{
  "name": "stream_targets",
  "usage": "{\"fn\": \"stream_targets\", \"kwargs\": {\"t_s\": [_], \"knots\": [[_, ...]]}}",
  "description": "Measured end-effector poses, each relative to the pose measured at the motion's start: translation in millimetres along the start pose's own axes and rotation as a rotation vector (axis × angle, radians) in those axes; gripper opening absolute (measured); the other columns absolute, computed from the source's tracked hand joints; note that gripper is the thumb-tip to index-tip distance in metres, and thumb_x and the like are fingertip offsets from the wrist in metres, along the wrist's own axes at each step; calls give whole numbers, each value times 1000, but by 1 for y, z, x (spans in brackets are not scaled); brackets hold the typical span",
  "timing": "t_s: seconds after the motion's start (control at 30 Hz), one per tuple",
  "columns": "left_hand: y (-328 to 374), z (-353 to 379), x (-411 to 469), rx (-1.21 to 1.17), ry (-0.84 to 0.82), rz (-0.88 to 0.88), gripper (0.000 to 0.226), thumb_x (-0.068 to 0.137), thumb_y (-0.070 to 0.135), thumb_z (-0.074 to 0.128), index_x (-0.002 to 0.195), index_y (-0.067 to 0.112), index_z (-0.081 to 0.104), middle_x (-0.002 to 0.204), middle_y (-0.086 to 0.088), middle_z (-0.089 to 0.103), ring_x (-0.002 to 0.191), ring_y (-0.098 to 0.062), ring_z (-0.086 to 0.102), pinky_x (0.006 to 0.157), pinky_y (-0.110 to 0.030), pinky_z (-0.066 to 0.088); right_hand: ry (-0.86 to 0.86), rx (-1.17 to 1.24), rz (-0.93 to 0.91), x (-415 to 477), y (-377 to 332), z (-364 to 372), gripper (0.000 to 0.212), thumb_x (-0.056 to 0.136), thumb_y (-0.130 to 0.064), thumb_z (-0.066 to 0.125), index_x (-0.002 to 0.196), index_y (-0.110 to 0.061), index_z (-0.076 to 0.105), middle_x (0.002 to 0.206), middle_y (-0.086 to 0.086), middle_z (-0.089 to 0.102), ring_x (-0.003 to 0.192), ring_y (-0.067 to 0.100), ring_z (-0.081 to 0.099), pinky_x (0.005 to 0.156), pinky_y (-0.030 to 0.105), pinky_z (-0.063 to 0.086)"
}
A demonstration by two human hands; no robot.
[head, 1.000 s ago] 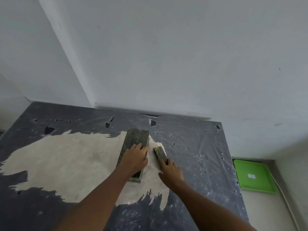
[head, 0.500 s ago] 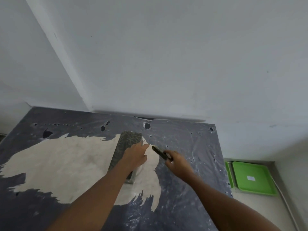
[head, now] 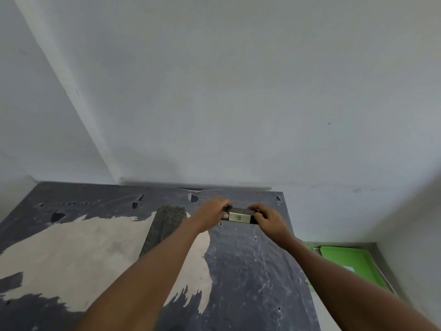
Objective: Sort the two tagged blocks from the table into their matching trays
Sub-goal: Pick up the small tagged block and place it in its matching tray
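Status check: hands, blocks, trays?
Both hands, left and right, grip the small dark block with white tag above the table. Large dark block lies untouched. Green tray low right, path clear.

A person's two bare arms reach forward over a worktop (head: pixel 250 271) covered in dark, scuffed sheeting with a large pale worn patch. Both hands hold a small dark block (head: pixel 239 216) up above the far part of the worktop. The left hand (head: pixel 210 212) pinches its left end and the right hand (head: pixel 268 218) its right end. A white tag (head: pixel 239 218) with a handwritten mark faces the camera; the mark is too small to read surely. A larger dark block (head: pixel 167 223) lies flat on the worktop, partly hidden under the left forearm. A green tray (head: pixel 353 263) sits lower at the right, beside the worktop, with a small white label. Plain grey-white walls fill the background.
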State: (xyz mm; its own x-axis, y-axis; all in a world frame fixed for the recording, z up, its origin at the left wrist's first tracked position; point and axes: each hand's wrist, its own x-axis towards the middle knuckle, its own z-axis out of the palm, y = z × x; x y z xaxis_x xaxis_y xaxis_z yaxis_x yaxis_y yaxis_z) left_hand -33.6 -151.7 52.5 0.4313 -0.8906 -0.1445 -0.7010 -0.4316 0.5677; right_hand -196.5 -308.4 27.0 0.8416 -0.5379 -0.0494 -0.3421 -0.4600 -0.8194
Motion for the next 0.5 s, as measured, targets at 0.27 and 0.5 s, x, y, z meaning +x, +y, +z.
{"fn": "stream_targets", "kwargs": {"t_s": [0.27,0.5], "knots": [[20,-5,13,64,-37,-13,36,103,13,51,138,5,55,135,-15,60,121,-28,57,105,-42,46,-44,-629,-425,0,0,-27,64,91,-48,58,146,-23,35,143,5,49,129,22,46,106,40,45],[22,-6,19,56,-51,-16,33,105,17,48,136,10,56,131,-13,60,116,-26,58,103,-43,49,0,-768,-516,-1,4,-33,67,88,-45,64,144,-19,38,138,4,51,123,23,48,102,38,43]]}}
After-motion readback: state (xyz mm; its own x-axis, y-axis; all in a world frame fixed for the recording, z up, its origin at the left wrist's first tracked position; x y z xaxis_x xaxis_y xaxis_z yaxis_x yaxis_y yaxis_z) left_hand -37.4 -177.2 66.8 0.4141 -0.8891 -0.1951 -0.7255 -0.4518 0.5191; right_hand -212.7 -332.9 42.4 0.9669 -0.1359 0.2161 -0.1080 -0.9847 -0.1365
